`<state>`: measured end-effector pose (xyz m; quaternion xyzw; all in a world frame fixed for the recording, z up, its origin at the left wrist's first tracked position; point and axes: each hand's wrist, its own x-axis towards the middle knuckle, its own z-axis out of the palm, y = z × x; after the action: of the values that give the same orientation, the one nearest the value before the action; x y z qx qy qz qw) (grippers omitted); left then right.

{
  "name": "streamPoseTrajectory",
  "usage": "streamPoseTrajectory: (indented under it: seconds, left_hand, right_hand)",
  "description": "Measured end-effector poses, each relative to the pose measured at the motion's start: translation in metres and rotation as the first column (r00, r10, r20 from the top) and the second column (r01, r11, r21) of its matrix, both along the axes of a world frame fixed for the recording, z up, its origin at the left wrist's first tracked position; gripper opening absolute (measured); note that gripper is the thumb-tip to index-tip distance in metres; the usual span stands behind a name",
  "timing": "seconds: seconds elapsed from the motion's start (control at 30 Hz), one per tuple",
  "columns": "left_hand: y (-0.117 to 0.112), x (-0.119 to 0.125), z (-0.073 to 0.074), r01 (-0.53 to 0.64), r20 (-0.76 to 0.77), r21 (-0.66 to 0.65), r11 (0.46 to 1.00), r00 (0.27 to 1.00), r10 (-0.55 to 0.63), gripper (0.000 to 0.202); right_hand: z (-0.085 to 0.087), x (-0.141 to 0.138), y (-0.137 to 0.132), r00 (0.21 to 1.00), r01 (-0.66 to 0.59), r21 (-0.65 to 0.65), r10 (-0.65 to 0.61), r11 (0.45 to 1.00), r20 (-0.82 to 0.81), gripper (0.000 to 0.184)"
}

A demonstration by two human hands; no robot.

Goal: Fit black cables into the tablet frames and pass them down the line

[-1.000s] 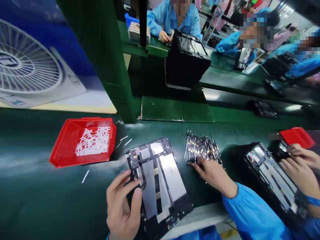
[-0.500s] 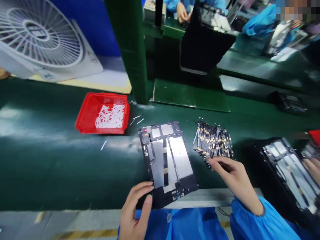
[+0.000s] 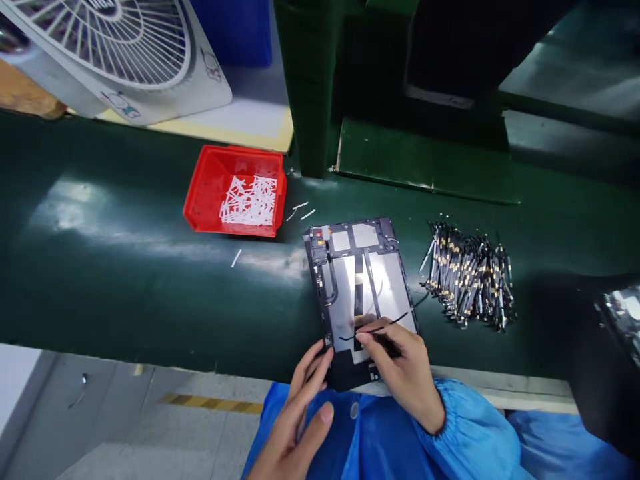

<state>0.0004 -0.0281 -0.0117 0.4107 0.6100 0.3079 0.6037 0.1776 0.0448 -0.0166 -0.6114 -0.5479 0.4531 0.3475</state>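
Head view: right hand (image 3: pixel 400 373) holds a thin black flexible cable (image 3: pixel 385 327) pinched in its fingers over a black-and-silver tablet chassis (image 3: pixel 360 280); left hand (image 3: pixel 300 413), fingers spread, steadies the chassis edge. Cable placement is in hand; the cable calls for laying flat.

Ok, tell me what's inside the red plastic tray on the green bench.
The red plastic tray holds a loose heap of thin white strips, with its red floor showing around them. Whatever lies beneath the heap is covered.
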Motion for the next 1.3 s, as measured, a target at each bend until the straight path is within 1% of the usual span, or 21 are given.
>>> streamPoseTrajectory:
  seconds: [0.03,0.1,0.17,0.2,0.23,0.27,0.33,0.37,0.4,0.43,0.47,0.53,0.57,0.67,0.73,0.8,0.9,1.0,1.1,1.17,1.3]
  left_hand:
    - [-0.003,0.005,-0.001,-0.029,-0.011,0.020,0.999,0.999,0.030,0.052]
    - [-0.005,0.009,-0.008,-0.081,0.020,0.047,0.996,0.997,0.080,0.061]
    - [-0.003,0.004,-0.017,-0.093,0.121,0.025,0.995,0.989,0.090,0.073]
    - [-0.001,-0.002,-0.021,-0.086,0.193,-0.017,0.996,0.977,0.088,0.076]
    - [0.002,-0.009,-0.023,-0.068,0.277,-0.072,0.995,0.957,0.086,0.075]
    - [0.005,-0.015,-0.024,-0.045,0.370,-0.135,0.990,0.925,0.093,0.069]
    - [0.011,-0.027,-0.021,-0.039,0.499,-0.250,0.968,0.851,0.163,0.046]
    - [0.013,-0.030,-0.018,-0.044,0.524,-0.286,0.957,0.829,0.195,0.040]
    - [0.014,-0.032,-0.016,-0.053,0.522,-0.299,0.953,0.827,0.210,0.038]
    - [0.015,-0.032,-0.013,-0.052,0.496,-0.290,0.956,0.846,0.197,0.035]
    - [0.016,-0.031,-0.012,-0.050,0.441,-0.266,0.963,0.882,0.168,0.032]
    - [0.017,-0.026,-0.014,-0.035,0.280,-0.176,0.984,0.956,0.084,0.025]
    - [0.019,-0.023,-0.016,-0.029,0.193,-0.118,0.993,0.980,0.051,0.021]
    - [0.032,-0.017,-0.025,0.005,-0.021,0.073,0.997,1.000,-0.004,0.015]
    - [0.043,-0.015,-0.031,0.052,-0.107,0.148,0.988,0.994,-0.037,0.012]
    - [0.053,-0.014,-0.034,0.085,-0.134,0.175,0.981,0.989,-0.062,0.011]
    - [0.061,-0.014,-0.035,0.079,-0.114,0.189,0.979,0.992,-0.058,0.014]
    - [0.061,-0.015,-0.033,0.074,-0.104,0.180,0.981,0.993,-0.055,0.020]
    - [0.060,-0.016,-0.032,0.077,-0.107,0.152,0.985,0.992,-0.061,0.020]
    - [0.060,-0.016,-0.031,0.078,-0.114,0.149,0.986,0.992,-0.061,0.019]
    - [0.060,-0.016,-0.032,0.081,-0.129,0.161,0.984,0.990,-0.061,0.019]
  right_hand:
    - [-0.001,0.000,0.000,1.000,-0.003,0.003,0.003,1.000,0.001,0.010]
    - [-0.001,0.000,-0.001,1.000,-0.018,0.006,0.018,1.000,0.003,0.010]
    - [0.001,0.000,0.000,0.999,-0.049,0.004,0.049,0.999,0.006,0.009]
    - [0.003,0.000,0.001,0.998,-0.069,0.000,0.069,0.998,0.010,0.009]
    - [0.004,0.000,0.002,0.995,-0.095,-0.005,0.095,0.995,0.013,0.009]
    - [0.006,-0.001,0.004,0.992,-0.127,-0.012,0.127,0.992,0.016,0.010]
    - [0.011,-0.002,0.007,0.977,-0.211,-0.037,0.212,0.977,0.028,0.011]
    - [0.013,-0.003,0.009,0.963,-0.261,-0.059,0.264,0.964,0.047,0.012]
    - [0.016,-0.005,0.011,0.946,-0.308,-0.089,0.315,0.947,0.079,0.011]
    - [0.018,-0.006,0.013,0.926,-0.344,-0.123,0.358,0.931,0.120,0.011]
    - [0.020,-0.007,0.015,0.906,-0.365,-0.156,0.389,0.918,0.167,0.011]
    - [0.021,-0.009,0.017,0.879,-0.368,-0.203,0.411,0.907,0.243,0.013]
    - [0.022,-0.010,0.018,0.874,-0.357,-0.217,0.407,0.909,0.266,0.014]
    - [0.021,-0.010,0.019,0.876,-0.331,-0.222,0.386,0.917,0.290,0.014]
    - [0.020,-0.010,0.019,0.877,-0.327,-0.219,0.382,0.919,0.291,0.014]
    - [0.020,-0.010,0.019,0.880,-0.325,-0.214,0.378,0.921,0.287,0.013]
    - [0.020,-0.012,0.019,0.883,-0.331,-0.216,0.382,0.919,0.271,0.012]
    - [0.022,-0.013,0.019,0.871,-0.357,-0.239,0.414,0.903,0.264,0.011]
    - [0.023,-0.014,0.016,0.862,-0.386,-0.253,0.445,0.887,0.244,0.009]
    - [0.022,-0.016,0.012,0.862,-0.387,-0.243,0.443,0.889,0.247,0.011]
    - [0.017,-0.022,0.004,0.848,-0.350,-0.232,0.412,0.907,0.332,0.013]
